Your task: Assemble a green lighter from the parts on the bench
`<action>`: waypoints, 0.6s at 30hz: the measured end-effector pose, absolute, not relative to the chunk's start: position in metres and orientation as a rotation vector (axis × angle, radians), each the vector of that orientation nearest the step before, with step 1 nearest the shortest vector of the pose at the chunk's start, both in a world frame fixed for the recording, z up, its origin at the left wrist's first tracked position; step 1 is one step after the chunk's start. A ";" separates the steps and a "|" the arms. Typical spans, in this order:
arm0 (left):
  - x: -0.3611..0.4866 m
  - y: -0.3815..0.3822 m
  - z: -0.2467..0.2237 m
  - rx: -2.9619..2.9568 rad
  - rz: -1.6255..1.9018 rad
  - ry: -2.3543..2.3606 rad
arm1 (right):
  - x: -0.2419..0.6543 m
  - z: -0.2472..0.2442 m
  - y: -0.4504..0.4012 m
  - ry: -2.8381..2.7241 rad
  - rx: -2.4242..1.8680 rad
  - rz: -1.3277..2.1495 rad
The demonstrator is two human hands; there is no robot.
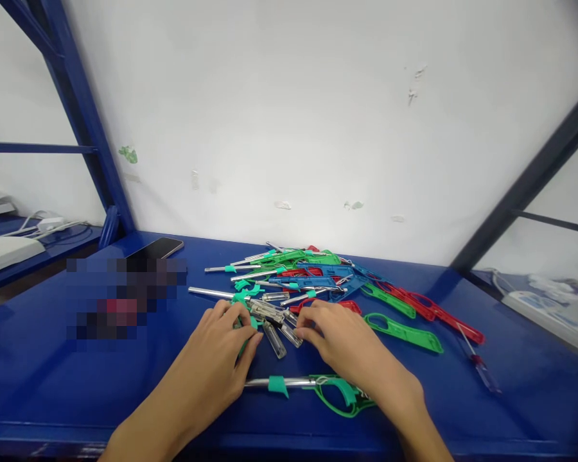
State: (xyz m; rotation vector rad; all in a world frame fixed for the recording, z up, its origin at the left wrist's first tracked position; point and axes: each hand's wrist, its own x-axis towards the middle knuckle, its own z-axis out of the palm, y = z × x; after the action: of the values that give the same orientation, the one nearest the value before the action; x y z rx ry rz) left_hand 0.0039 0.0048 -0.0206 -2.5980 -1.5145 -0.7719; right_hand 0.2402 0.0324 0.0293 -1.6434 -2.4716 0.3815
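Clear plastic made up the slim tube [274, 340] between our hands on the blue table [67, 391]. It lay eleven-to-five o'clock, at three o'clock from our nearer left hand [219, 346]. Left fingers curled; right hand [341, 333] bent over another tube [291, 336]. We couldn't tell whether either gripped anything.

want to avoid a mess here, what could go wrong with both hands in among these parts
The slim clear plastic cartridges lie loose between the left hand and right hand, so a nudge could scatter them. The long silver metal tube in an open green plastic casing lies close by the forearms and might get knocked. Blue plastic casings overlap others in the heap and could snag.
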 end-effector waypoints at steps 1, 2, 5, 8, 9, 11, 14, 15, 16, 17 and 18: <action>0.004 0.005 -0.021 -2.588 -0.761 -1.517 | 0.240 0.029 0.033 -2.468 -1.645 0.382; 0.005 0.006 -0.022 -2.577 -0.749 -1.519 | 0.240 0.028 0.033 -2.463 -1.648 0.381; 0.006 0.008 -0.025 -2.547 -0.712 -1.518 | 0.242 0.026 0.034 -2.442 -1.657 0.374; 0.008 0.010 -0.028 -2.519 -0.674 -1.508 | 0.244 0.025 0.035 -2.427 -1.688 0.356; 0.008 0.010 -0.028 -2.507 -0.662 -1.505 | 0.244 0.026 0.035 -2.426 -1.702 0.347; 0.009 0.010 -0.029 -2.484 -0.637 -1.498 | 0.246 0.027 0.035 -2.423 -1.734 0.323; 0.011 0.010 -0.030 -2.453 -0.601 -1.484 | 0.250 0.028 0.036 -2.413 -1.762 0.294; 0.012 0.011 -0.030 -2.443 -0.590 -1.479 | 0.252 0.028 0.037 -2.408 -1.765 0.290; 0.012 0.011 -0.030 -2.435 -0.578 -1.473 | 0.253 0.028 0.038 -2.404 -1.765 0.287; 0.013 0.011 -0.030 -2.428 -0.567 -1.467 | 0.255 0.028 0.039 -2.400 -1.762 0.287; 0.013 0.012 -0.030 -2.422 -0.556 -1.461 | 0.256 0.028 0.040 -2.397 -1.759 0.288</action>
State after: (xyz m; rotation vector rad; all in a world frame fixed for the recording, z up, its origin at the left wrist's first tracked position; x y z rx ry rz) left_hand 0.0132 0.0115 -0.0302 -2.4223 -1.4613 -0.5557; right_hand 0.2562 0.0399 0.0276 -1.7589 -2.3974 0.2878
